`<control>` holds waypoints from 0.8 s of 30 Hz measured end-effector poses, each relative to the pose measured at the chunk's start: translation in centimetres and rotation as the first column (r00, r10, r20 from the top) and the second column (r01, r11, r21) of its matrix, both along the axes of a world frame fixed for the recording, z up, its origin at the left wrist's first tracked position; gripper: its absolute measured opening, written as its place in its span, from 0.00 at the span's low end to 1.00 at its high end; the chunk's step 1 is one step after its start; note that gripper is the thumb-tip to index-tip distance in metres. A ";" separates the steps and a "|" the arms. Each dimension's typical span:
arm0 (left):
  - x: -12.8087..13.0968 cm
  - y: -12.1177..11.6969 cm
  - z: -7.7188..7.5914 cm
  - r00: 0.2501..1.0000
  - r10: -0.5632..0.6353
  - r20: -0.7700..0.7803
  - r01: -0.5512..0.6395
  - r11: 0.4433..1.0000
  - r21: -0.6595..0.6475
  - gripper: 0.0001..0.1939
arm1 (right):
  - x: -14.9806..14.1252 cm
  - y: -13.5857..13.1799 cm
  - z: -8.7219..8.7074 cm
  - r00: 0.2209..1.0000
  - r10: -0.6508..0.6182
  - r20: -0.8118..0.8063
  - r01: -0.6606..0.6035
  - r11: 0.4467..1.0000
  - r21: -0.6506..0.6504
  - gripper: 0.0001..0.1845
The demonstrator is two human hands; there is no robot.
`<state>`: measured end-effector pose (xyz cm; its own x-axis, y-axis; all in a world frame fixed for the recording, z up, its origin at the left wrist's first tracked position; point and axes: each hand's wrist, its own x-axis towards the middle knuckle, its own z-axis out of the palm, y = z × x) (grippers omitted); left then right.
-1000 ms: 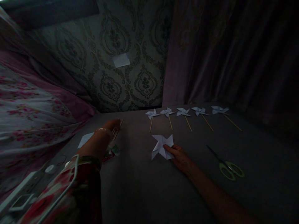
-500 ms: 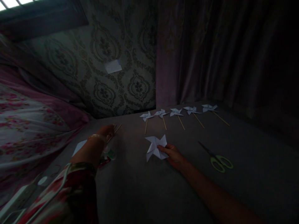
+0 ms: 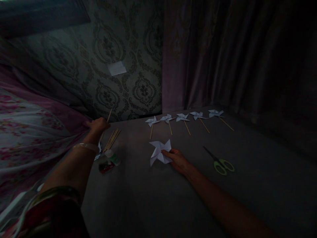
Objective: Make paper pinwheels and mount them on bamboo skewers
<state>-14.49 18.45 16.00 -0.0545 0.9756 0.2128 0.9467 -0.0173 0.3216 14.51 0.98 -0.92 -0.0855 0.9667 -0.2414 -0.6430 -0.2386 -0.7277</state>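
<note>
My left hand (image 3: 98, 125) is closed round a thin wooden stick (image 3: 109, 115), lifted at the table's far left and tilted up to the right. Just below it, several more wooden sticks (image 3: 112, 139) lie in a loose bundle. Over the middle of the table, my right hand (image 3: 178, 160) pinches a white paper pinwheel (image 3: 158, 152), thumb near its centre; this one shows no stick. Nearer me than the bundle are a small bottle with a white cap and green label (image 3: 113, 158) and a small dark red box (image 3: 105, 167).
Several paper pinwheels on sticks (image 3: 183, 117) lie in a row along the far edge of the grey table (image 3: 153, 205). Scissors with green handles (image 3: 221, 165) lie at the right. Pink curtains (image 3: 173, 82) and a patterned wall (image 3: 109, 43) stand behind. A floral cloth (image 3: 22, 132) hangs at the left.
My left hand has moved left and up from the stick bundle with one stick in it, uncovering the bundle, bottle and box. My right hand still holds the pinwheel; the whole view has shifted slightly.
</note>
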 end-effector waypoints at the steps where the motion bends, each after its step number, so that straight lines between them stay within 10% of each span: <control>1: 0.3 -0.6 0.5 0.994 0.105 -0.027 -0.104 0.994 0.031 0.08 | 0.0 0.0 -0.1 1.000 0.001 0.004 -0.001 1.000 0.003 0.22; 7: 4.5 -5.8 1.1 0.982 0.119 0.146 -0.155 0.950 0.271 0.16 | 0.3 0.1 0.0 1.000 0.013 -0.002 -0.013 1.000 0.010 0.22; 15: 9.8 -12.8 -6.4 0.791 -0.148 0.593 -0.002 0.970 0.245 0.06 | 1.2 -0.4 0.9 0.992 0.117 -0.048 -0.113 0.991 0.074 0.22; 19: 11.9 -16.1 -9.5 0.332 -0.218 0.918 0.158 0.972 0.174 0.12 | 2.3 -0.4 1.6 0.994 0.104 -0.045 -0.099 0.990 0.105 0.19; 24: 13.7 -19.2 -11.1 0.092 -0.134 0.987 0.266 0.958 0.106 0.19 | 3.3 0.0 3.5 0.992 0.060 -0.113 -0.033 0.973 0.230 0.19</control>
<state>-0.74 -0.77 4.94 0.0499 0.9959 0.0756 -0.2263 -0.0625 0.9721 17.78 1.00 2.60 -0.1464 0.9892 -0.0015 -0.7200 -0.1076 -0.6856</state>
